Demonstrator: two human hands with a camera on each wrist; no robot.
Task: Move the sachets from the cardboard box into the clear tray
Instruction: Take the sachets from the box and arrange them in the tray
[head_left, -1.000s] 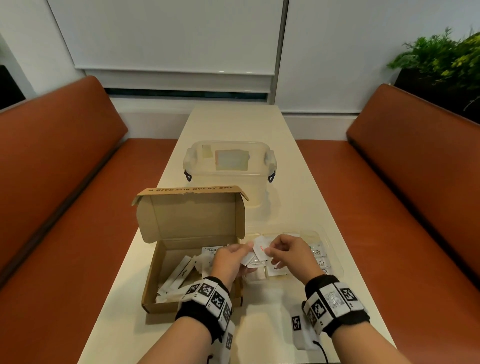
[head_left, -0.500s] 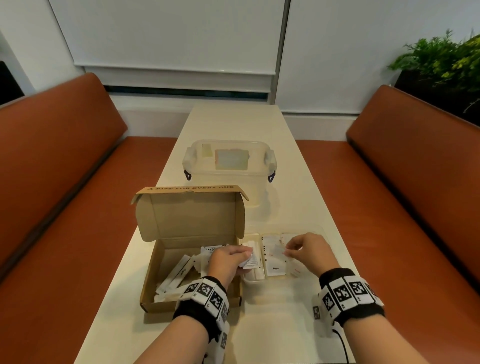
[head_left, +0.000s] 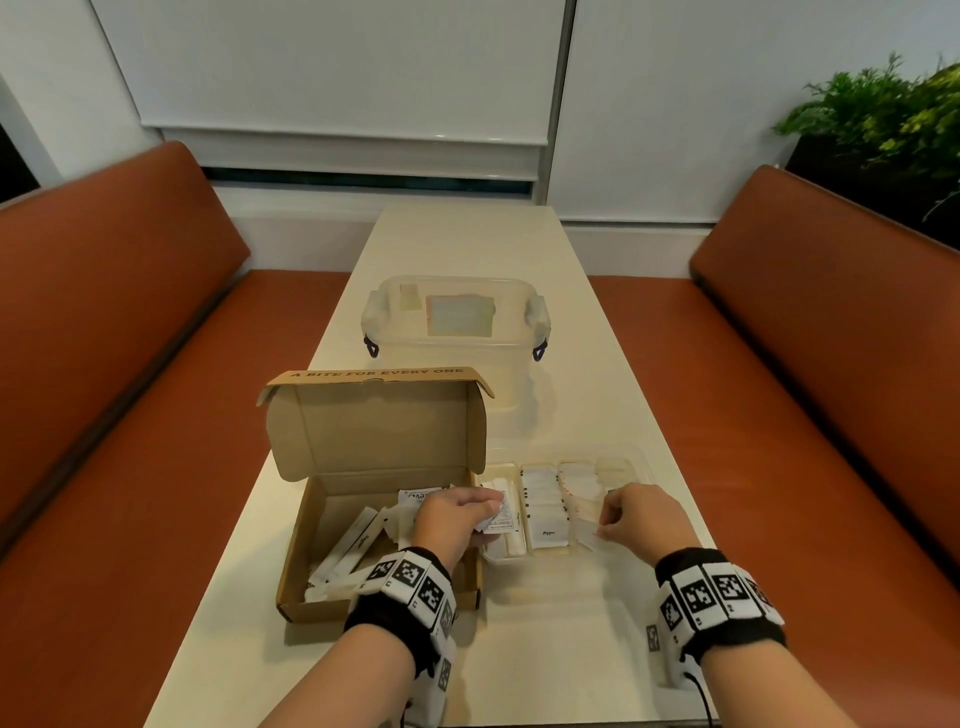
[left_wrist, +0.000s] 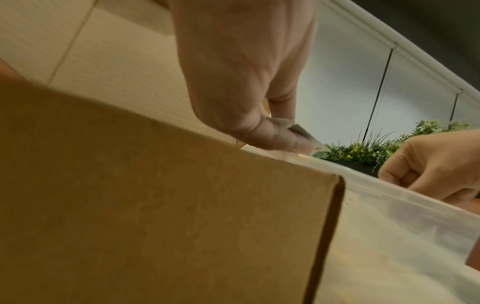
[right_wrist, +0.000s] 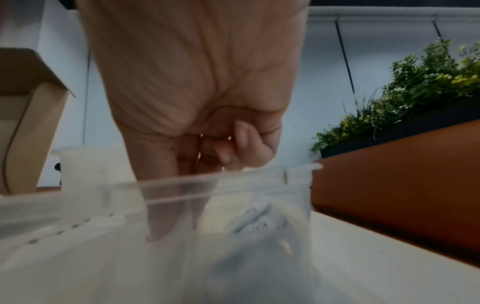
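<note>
The open cardboard box (head_left: 296, 561) sits at front left with several white sachets (head_left: 353, 545) inside. To its right lies the clear tray (head_left: 641, 470), its compartments lined with sachets (head_left: 545, 519). My left hand (head_left: 493, 512) hovers over the seam between box and tray and pinches a few sachets (head_left: 501, 524); the left wrist view shows the left hand (left_wrist: 293, 135) pinching one by its edge (left_wrist: 306, 133). My right hand (head_left: 605, 522) reaches into the tray's right side and pinches a small white sachet (head_left: 589, 535). In the right wrist view the right hand's fingers (right_wrist: 161, 226) dip below the tray rim (right_wrist: 233, 176).
A lidded translucent container (head_left: 457, 332) stands behind the box on the narrow cream table (head_left: 571, 649). Orange benches (head_left: 130, 364) run along both sides. A green plant (head_left: 878, 119) sits at back right. The box lid (head_left: 374, 421) stands upright.
My right hand took a sachet from the left hand and moved right and down into the tray's right side. The left hand stayed near the box edge with its sachets.
</note>
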